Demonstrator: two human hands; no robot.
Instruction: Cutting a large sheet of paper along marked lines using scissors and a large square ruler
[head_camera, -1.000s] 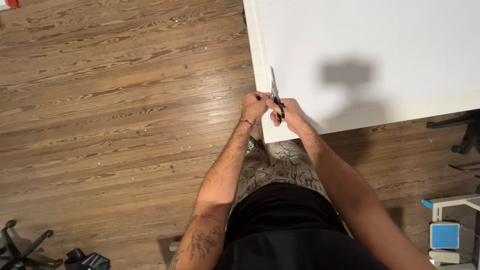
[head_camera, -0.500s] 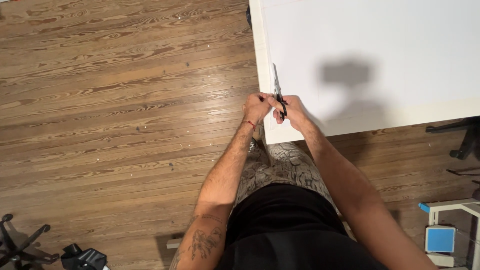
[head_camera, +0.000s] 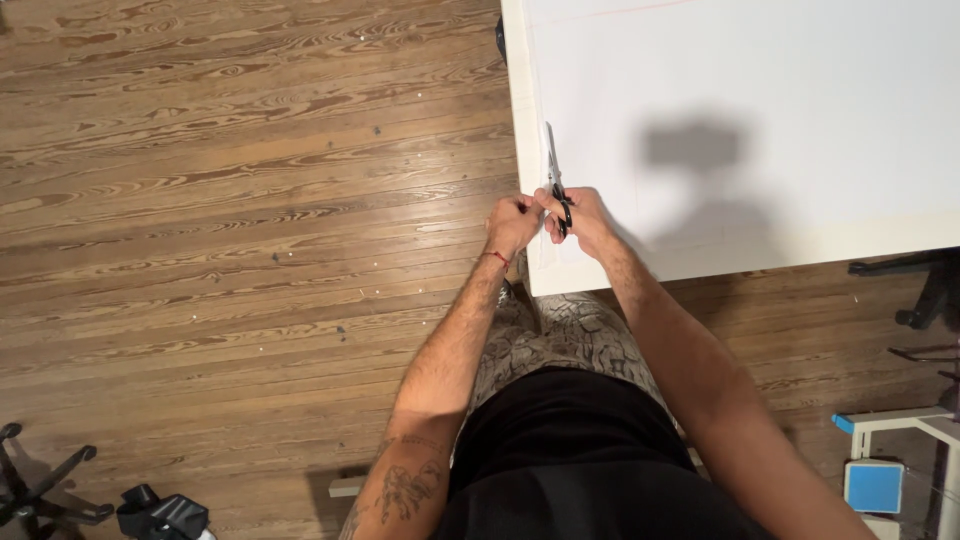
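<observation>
A large white sheet (head_camera: 760, 110) covers a table at the upper right. My right hand (head_camera: 583, 220) grips black-handled scissors (head_camera: 553, 175) whose blades point away from me along the sheet's left margin. My left hand (head_camera: 513, 222) is closed beside it at the sheet's near left corner, pinching the narrow strip of the sheet's edge. A red thread band circles my left wrist.
Wooden plank floor (head_camera: 230, 200) fills the left side. A black tripod base (head_camera: 40, 480) and a black device (head_camera: 165, 515) lie at the bottom left. A chair base (head_camera: 920, 290) and a white and blue stand (head_camera: 885, 470) sit at the right.
The scissors and both hands have crept slightly forward along the sheet's left edge. Otherwise the scene is the same.
</observation>
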